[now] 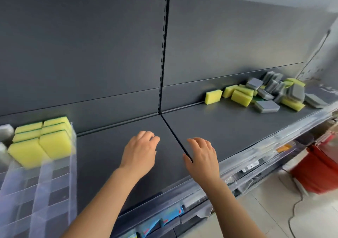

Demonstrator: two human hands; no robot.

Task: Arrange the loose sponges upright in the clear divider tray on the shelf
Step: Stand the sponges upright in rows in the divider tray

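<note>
A clear divider tray stands on the dark shelf at the far left. Several yellow sponges with green backing stand upright in its rear compartments. A pile of loose yellow and grey sponges lies far right on the shelf, against the back panel. One yellow sponge sits apart on the pile's left side. My left hand and my right hand hover over the middle of the shelf, fingers curled and apart, holding nothing.
A clear plastic strip with price labels runs along the shelf's front edge. Below it are lower shelves with packaged goods. A red container and a white cable are on the tiled floor at the right.
</note>
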